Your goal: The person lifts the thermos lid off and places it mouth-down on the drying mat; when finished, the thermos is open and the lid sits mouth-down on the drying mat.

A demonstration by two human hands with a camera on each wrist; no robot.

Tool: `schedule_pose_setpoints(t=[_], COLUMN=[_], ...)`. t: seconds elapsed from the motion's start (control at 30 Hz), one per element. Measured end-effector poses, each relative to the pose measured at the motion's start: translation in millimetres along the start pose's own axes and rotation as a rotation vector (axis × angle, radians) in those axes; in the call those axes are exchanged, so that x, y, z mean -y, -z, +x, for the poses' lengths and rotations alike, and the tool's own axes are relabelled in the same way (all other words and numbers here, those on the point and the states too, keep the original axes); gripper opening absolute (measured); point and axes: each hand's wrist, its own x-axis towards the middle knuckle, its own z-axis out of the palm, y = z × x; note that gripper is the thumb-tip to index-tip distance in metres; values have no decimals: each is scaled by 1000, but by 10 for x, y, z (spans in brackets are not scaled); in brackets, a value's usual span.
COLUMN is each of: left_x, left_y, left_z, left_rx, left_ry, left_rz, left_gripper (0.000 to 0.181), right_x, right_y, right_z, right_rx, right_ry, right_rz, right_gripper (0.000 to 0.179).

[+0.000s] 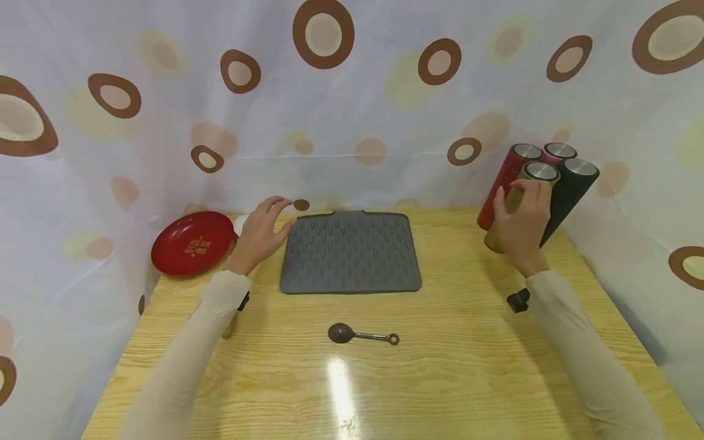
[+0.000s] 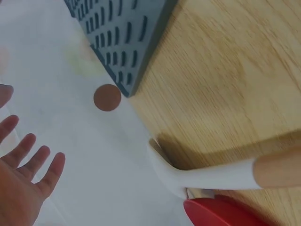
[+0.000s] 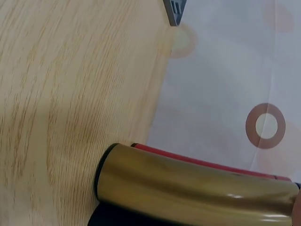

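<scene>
My left hand (image 1: 260, 235) hovers near the back left corner of a grey ridged mat (image 1: 352, 253), its fingers loosely spread and holding nothing. In the left wrist view, a white utensil with a wooden handle (image 2: 277, 168) lies below that hand, beside a red plate (image 1: 192, 243) with gold characters. My right hand (image 1: 525, 226) is at the upper part of a gold thermos (image 1: 495, 237), thumb and fingers apart. At the edge of the right wrist view, a fingertip overlaps the upper end of the gold thermos. A brown spoon (image 1: 342, 333) with a ringed handle lies in front of the mat.
Around the gold thermos stand a red thermos (image 1: 502, 183), a black thermos (image 1: 569, 192) and a pink thermos (image 1: 558, 151). A patterned curtain (image 1: 363, 110) rises behind the wooden table (image 1: 440, 379) and along both its sides.
</scene>
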Motion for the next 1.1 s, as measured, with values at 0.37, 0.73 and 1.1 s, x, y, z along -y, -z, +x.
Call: schedule_pose_setpoints(t=[0.37, 0.73, 1.1], left_x=[-206, -326, -400], left_y=[-92, -215, -300], left_z=[137, 250, 233], left_rx=[1, 22, 26], left_ry=[-75, -126, -112], left_rz=[-56, 12, -8], left_gripper=[39, 51, 48], right_x=[-164, -184, -106], right_y=[151, 135, -23], right_z=[28, 0, -25], right_rx=[-171, -55, -36], right_ry=[-168, -421, -587], right_rz=[-22, -88, -142], right_gripper=[44, 83, 86])
